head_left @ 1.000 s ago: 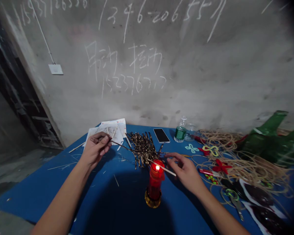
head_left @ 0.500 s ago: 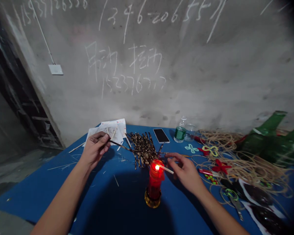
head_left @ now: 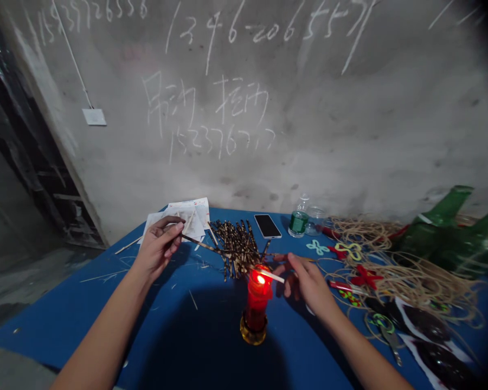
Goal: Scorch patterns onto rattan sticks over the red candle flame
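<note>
My left hand (head_left: 160, 238) is closed, pinching one end of a thin wooden stick (head_left: 203, 245), darkened along much of its length. The stick slants down to the right, and its pale end (head_left: 274, 277) crosses over the flame of a red candle (head_left: 257, 303) on a gold base. My right hand (head_left: 307, 284) hovers just right of that pale end, fingers curved and apart; I see nothing held in it. Behind the candle lies a pile of scorched, dark-banded sticks (head_left: 236, 241).
A phone (head_left: 267, 226), a green-labelled bottle (head_left: 299, 219) and a clear jar (head_left: 316, 219) stand near the wall. To the right are tangled cords (head_left: 423, 276), green glass bottles (head_left: 443, 216) and scissors (head_left: 391, 336). Papers (head_left: 191, 208) lie at back left on the blue table (head_left: 85, 309).
The stick's pale end has shifted slightly left and up over the flame. My right hand's fingers have moved and spread a little; my left hand has barely moved.
</note>
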A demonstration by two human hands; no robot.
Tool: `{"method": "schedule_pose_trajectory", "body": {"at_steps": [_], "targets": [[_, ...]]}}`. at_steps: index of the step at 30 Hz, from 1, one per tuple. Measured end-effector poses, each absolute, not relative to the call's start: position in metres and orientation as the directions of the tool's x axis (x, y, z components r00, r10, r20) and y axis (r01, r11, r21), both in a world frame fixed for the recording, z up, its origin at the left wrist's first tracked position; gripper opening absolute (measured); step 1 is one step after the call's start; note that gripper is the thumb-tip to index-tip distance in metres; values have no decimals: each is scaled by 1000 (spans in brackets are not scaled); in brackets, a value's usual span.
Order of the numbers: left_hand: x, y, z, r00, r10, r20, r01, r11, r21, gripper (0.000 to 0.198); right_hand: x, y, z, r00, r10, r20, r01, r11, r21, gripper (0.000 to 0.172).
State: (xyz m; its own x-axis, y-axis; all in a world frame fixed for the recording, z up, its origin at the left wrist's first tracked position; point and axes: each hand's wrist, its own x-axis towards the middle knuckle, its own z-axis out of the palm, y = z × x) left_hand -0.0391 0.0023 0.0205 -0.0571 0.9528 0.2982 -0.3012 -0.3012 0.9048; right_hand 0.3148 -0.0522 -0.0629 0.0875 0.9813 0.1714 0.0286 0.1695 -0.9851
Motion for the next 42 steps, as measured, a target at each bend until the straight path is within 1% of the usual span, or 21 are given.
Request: {"method": "schedule_pose_trajectory", "body": {"at_steps": [3,6,12,16,22,35,42], "targets": [[-39,3,21,-72,955,289,-323,-296,899,39,315,-51,-63,93,985,145,-32,149,-988,62],[-39,4,22,-90,954,287,-342,-300,890,40,315,-50,-63,90,985,144,-36,148,-988,64],[-41,7,19,-144,943,301,-372,-334,866,39,315,-52,-65,84,984,159,59,154,-986,68],[-42,8,18,-137,945,298,-375,-328,867,36,316,-53,-64,76,985,157,141,145,-979,71],[-42,8,18,-129,947,294,-377,-321,869,35,317,-54,-63,56,983,174,193,160,-968,67],[-41,6,23,-96,948,305,-429,-316,846,33,316,-53,-65,44,980,193,199,181,-963,59],[-44,7,22,-85,948,308,-430,-313,846,31,316,-53,-65,19,976,219,242,208,-948,52]]}}
